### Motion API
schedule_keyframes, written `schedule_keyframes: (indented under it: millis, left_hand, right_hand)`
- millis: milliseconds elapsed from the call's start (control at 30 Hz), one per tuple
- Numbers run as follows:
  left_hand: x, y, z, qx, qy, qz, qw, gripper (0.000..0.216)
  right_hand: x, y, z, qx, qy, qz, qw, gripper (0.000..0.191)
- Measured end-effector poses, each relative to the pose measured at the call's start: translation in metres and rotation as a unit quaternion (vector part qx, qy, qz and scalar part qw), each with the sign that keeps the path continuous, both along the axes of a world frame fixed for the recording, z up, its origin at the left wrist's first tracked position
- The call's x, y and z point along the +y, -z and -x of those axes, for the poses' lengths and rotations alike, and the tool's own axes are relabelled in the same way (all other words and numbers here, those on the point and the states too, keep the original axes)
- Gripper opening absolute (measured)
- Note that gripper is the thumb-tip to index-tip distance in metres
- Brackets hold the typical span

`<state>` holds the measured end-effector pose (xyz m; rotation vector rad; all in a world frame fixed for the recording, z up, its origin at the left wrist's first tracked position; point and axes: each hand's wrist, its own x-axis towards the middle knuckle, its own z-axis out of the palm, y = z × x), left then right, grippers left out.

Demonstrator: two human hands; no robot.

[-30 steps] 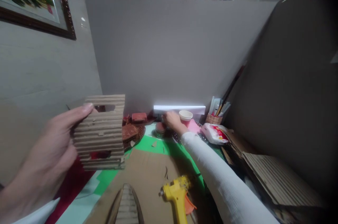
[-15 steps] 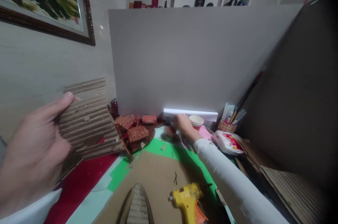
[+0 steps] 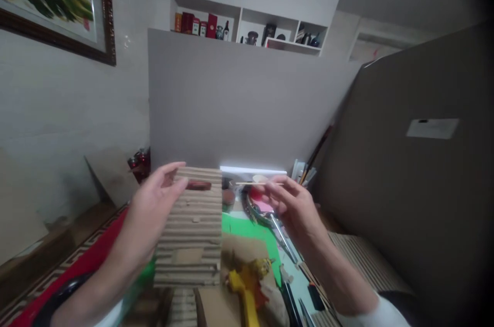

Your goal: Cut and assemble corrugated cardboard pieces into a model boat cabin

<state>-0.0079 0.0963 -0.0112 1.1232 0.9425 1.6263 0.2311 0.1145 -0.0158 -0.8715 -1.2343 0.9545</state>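
My left hand (image 3: 160, 201) is closed on the upper left edge of a corrugated cardboard piece (image 3: 189, 232), held upright with its ridges facing me. A reddish-brown strip (image 3: 199, 185) shows near its top; I cannot tell if this is a slot or something lying on it. Between the fingertips of my right hand (image 3: 295, 203) is a thin wooden stick (image 3: 247, 183), level and pointing left toward the cardboard but apart from it. Below my hands lies a yellow glue gun (image 3: 247, 291), slightly blurred, on a flat brown board (image 3: 239, 244).
A white cup (image 3: 259, 179) stands behind my right hand, near a round tray (image 3: 250, 212) with a silver tool (image 3: 283, 238). Black-handled tools (image 3: 289, 298) lie at the lower right. Grey panels (image 3: 231, 101) rise behind and on the right. More corrugated cardboard (image 3: 366, 260) lies right.
My right hand has come back from beside the cup and now holds the wooden stick. My left hand has brought the cardboard rightward to the middle and turned it upright. The view has shifted.
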Motion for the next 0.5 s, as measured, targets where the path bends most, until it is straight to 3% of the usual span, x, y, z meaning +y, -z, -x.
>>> schedule_keyframes:
  millis: [100,200,300,400,500]
  left_hand:
    - [-0.009,0.008,-0.01,0.024,0.057,-0.013,0.998,0.055]
    - [-0.021,0.01,-0.016,0.066,0.075,-0.036,0.994,0.04]
    - [-0.034,0.01,-0.021,0.116,0.054,-0.047,0.991,0.022]
    - [-0.048,0.009,-0.026,0.12,0.084,-0.02,0.989,0.022]
    - [-0.06,0.007,-0.031,0.083,0.121,0.017,0.989,0.026]
  right_hand:
    - [-0.057,-0.002,0.007,0.066,-0.027,0.009,0.997,0.021]
    - [-0.093,0.002,0.018,0.109,-0.041,0.018,0.993,0.018]
    - [-0.111,0.009,0.029,0.12,-0.001,0.027,0.992,0.023]
    - [-0.118,0.012,0.036,0.118,0.06,0.048,0.99,0.026]
    - [-0.119,0.011,0.04,0.126,0.066,0.053,0.988,0.025]
